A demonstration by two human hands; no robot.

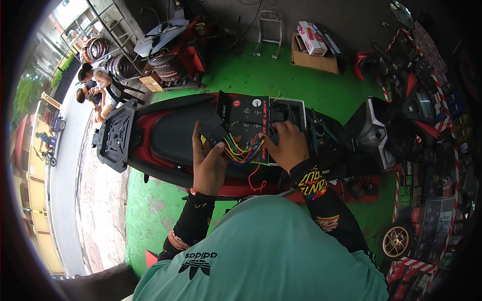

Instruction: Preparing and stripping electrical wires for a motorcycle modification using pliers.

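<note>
A bundle of coloured wires (242,154), yellow, red, green and blue, stretches between my hands above a scooter seat (173,131). My left hand (208,168) is closed around the wires' left end, beside a small black block (215,129) that they seem to run into. At their right end, the fingers of my right hand (288,146) pinch the wires; the exact contact is partly hidden. Under and behind them, an opened black and red carton (245,106) rests on the scooter. A thin red wire (257,181) hangs loose below it.
A tool like pliers (317,129) lies right of the carton. The rear rack (116,135) sits at the scooter's left end. Beyond are an air compressor (168,67), cardboard boxes (314,60) and a wheel (396,241). Two people (95,90) are near the street.
</note>
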